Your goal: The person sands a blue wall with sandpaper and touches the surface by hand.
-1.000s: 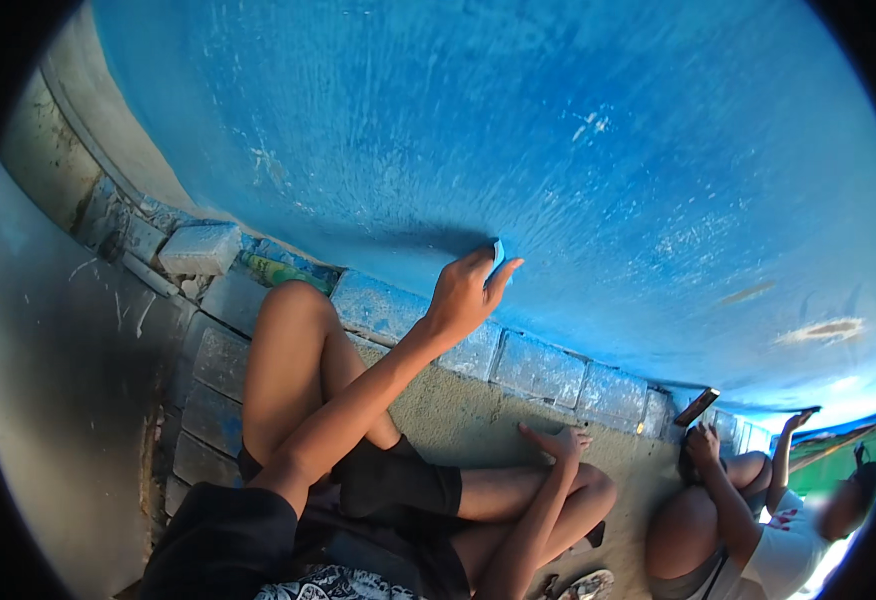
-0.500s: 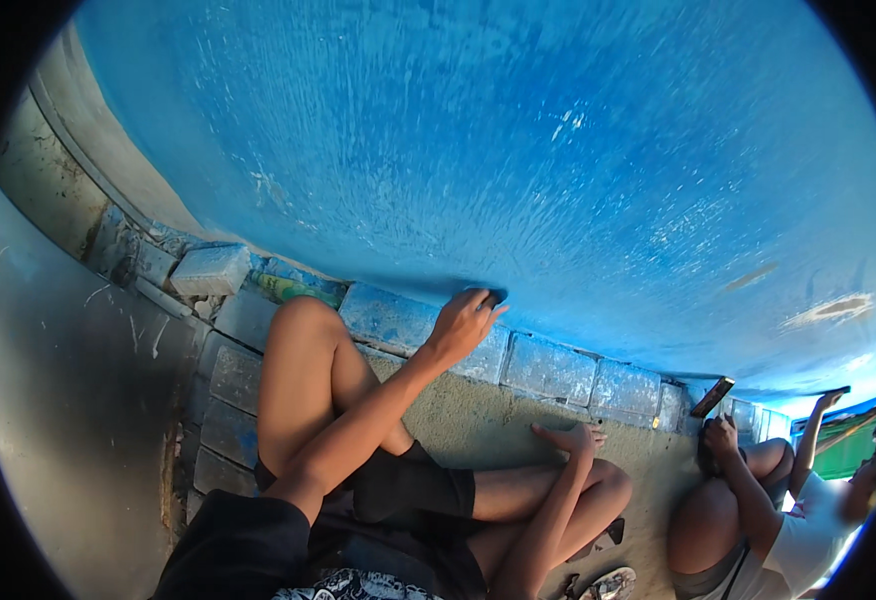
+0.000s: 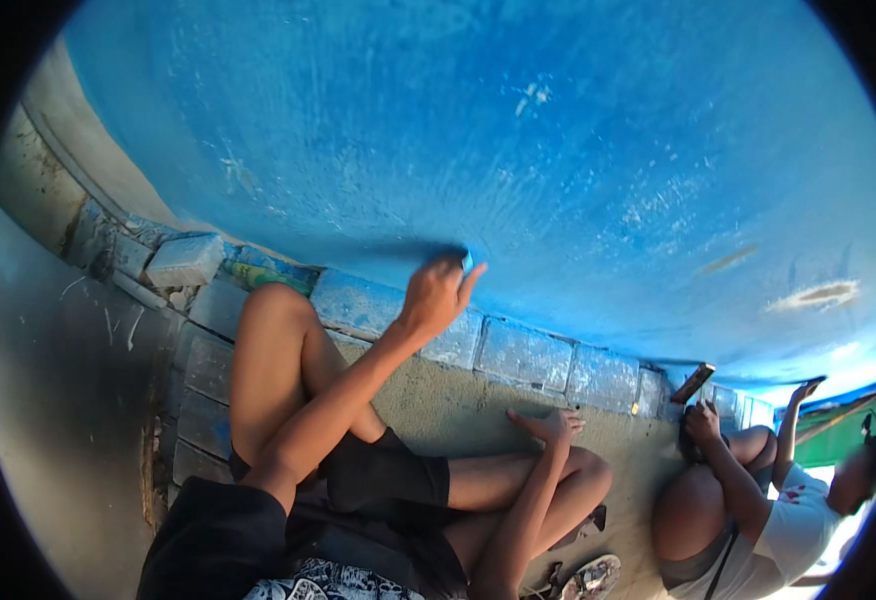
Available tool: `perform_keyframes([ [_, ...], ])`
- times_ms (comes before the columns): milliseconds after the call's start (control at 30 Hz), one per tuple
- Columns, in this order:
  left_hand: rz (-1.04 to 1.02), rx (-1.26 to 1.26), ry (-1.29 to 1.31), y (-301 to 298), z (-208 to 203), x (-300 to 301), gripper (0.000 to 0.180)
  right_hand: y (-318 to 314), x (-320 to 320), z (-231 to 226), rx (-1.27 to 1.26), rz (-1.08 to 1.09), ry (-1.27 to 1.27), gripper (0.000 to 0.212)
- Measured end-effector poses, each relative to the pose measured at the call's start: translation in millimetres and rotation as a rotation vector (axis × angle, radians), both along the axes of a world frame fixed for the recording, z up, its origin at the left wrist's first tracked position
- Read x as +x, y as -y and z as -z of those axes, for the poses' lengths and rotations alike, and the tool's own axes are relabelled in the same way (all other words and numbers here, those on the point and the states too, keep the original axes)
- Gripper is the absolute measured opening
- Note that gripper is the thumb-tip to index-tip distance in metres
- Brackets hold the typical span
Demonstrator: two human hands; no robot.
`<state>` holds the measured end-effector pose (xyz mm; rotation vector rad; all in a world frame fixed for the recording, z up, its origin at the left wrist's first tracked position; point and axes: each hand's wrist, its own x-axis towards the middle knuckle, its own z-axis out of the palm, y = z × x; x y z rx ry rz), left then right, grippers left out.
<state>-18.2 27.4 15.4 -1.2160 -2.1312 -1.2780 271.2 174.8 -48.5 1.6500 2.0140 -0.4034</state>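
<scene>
My left hand [image 3: 432, 297] reaches up to the blue painted wall [image 3: 358, 150], low down near its foot. Its fingers are bent around a small flat pad [image 3: 467, 260], pressed against the paint; most of the pad is hidden, and it looks like a piece of sandpaper. Streaks and pale scuffs mark the wall's surface. By my bent right knee, my right hand [image 3: 554, 426] hangs over the ground with its fingers spread and nothing in them.
Grey blocks [image 3: 525, 352] run along the wall's foot. A loose block [image 3: 186, 260] lies at the left, beside a grey metal panel [image 3: 58, 370]. At the right a co-worker [image 3: 748, 500] sits, one hand raised to the wall. A sandal [image 3: 593, 578] lies on the ground.
My left hand has moved up along the wall with the pad, its fingers turned more toward the wall. The whole view has shifted slightly; my right hand keeps its pose.
</scene>
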Motion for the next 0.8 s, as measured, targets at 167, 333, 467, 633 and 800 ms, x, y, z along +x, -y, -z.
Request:
perform_keyframes([
  [167,0.000,0.140,0.034,5,10,-2,0.027,-1,-15,-9,-0.027,-0.016,0.040,0.159],
  [333,0.005,-0.113,0.117,0,15,0,0.017,-5,-2,-6,-0.021,-0.005,-0.014,0.156],
  [467,-0.005,0.031,0.044,8,-14,-12,0.017,2,-13,-1,0.035,0.008,-0.140,0.155],
  [633,-0.039,-0.123,-0.015,13,39,-11,0.024,-1,-17,-4,-0.024,-0.015,-0.045,0.159],
  [800,0.018,0.142,0.096,7,-33,-11,0.031,-3,-3,7,-0.027,0.063,-0.123,0.159],
])
